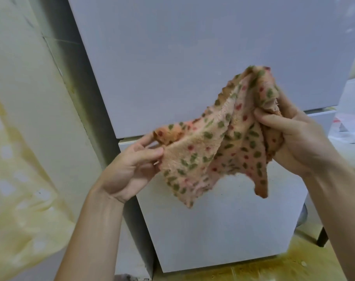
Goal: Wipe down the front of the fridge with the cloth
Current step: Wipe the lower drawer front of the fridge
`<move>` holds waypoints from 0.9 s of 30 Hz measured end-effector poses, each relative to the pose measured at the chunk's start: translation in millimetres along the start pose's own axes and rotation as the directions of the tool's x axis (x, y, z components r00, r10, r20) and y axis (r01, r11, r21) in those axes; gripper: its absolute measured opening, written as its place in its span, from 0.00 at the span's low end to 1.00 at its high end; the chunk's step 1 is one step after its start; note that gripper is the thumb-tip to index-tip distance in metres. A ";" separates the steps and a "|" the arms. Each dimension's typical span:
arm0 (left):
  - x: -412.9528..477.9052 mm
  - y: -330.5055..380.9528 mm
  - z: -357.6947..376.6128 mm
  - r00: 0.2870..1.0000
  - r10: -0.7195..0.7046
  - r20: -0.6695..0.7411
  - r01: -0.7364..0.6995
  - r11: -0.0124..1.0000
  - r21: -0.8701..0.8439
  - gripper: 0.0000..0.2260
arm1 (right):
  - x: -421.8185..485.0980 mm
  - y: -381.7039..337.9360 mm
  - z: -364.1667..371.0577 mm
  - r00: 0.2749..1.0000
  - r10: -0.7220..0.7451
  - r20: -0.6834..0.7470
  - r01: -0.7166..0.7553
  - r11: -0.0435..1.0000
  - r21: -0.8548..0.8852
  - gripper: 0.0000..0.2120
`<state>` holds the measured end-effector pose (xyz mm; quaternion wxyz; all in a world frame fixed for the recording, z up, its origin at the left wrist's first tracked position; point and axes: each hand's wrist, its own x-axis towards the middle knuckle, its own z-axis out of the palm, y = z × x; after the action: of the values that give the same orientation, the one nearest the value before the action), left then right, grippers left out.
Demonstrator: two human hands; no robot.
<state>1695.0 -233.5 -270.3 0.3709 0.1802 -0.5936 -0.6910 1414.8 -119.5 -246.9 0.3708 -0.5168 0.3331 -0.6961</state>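
Before the smooth white fridge (192, 57), both hands stretch a fuzzy spotted cloth (219, 142)

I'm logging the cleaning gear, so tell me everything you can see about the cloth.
The cloth is a fuzzy, terry-like peach-pink rag dotted with green and red spots, its edges slightly frayed. It hangs rumpled in the air before the white fridge, not pressed to it. The left hand pinches one corner; the right hand bunches the other end, and a corner dangles below.

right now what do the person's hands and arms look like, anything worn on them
Both arms are bare to the frame's lower edge: no sleeves, gloves, watch or bracelet show. The left hand and right hand carry no rings that I can see. The fingernails look short and unpainted.
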 end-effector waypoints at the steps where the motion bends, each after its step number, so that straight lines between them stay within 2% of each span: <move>1: -0.5 2.0 3.5 0.999 0.040 -0.024 -0.041 0.997 -0.063 0.21 | -0.4 -1.0 1.3 1.000 -0.007 -0.019 0.006 0.997 -0.074 0.24; 3: -0.9 5.8 8.9 0.990 0.106 -0.089 -0.112 0.992 -0.064 0.21 | -0.6 -2.4 3.7 0.996 -0.047 -0.071 0.023 0.950 -0.312 0.24; 6: -1.0 11.4 14.4 0.952 0.160 -0.262 -0.137 0.985 0.106 0.18 | 1.7 -2.6 5.6 0.983 -0.089 -0.163 -0.024 0.807 -0.590 0.19; 9: -2.8 15.0 16.9 0.878 0.272 -0.394 -0.138 0.932 0.335 0.17 | 4.5 2.5 -0.2 0.935 -0.091 -0.342 -0.138 0.797 -0.588 0.03; 12: -3.2 12.2 14.4 0.794 0.434 -0.426 -0.088 0.775 0.626 0.16 | 5.6 4.8 -5.3 0.889 -0.020 -0.457 -0.241 0.829 -0.505 0.07; 14: -3.5 10.9 15.4 0.761 0.487 -0.427 -0.063 0.712 0.699 0.15 | 5.3 3.2 -6.5 0.879 0.038 -0.476 -0.272 0.859 -0.433 0.09; 16: -3.5 11.6 16.8 0.744 0.490 -0.454 -0.059 0.725 0.687 0.13 | 5.0 1.4 -8.3 0.876 0.073 -0.478 -0.282 0.880 -0.383 0.10; 19: -5.4 17.5 18.2 0.785 0.395 -0.477 -0.043 0.803 0.595 0.07 | 6.4 -3.4 -10.8 0.887 0.136 -0.442 -0.280 0.919 -0.279 0.12; 21: -10.4 22.5 15.3 0.879 0.265 -0.396 -0.052 0.880 0.472 0.14 | 6.6 -8.3 -13.5 0.927 0.200 -0.316 -0.263 0.949 -0.172 0.14; 23: -17.4 28.3 11.5 0.956 0.177 -0.234 -0.061 0.899 0.433 0.21 | 6.2 -12.0 -17.9 0.960 0.221 -0.175 -0.240 0.966 -0.099 0.18; 25: -22.8 31.7 8.9 0.980 0.126 -0.151 -0.029 0.850 0.526 0.22 | 4.7 -13.2 -21.8 0.975 0.203 -0.091 -0.213 0.970 -0.114 0.21; 27: -22.5 30.9 4.4 0.971 0.165 -0.175 0.014 0.686 0.727 0.20 | 3.9 -11.9 -23.6 0.982 0.175 -0.068 -0.186 0.962 -0.202 0.19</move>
<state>1716.0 -214.8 -244.1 0.3634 0.3646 -0.7782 -0.3598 1389.2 -115.0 -240.8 0.3686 -0.5028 0.4585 -0.6333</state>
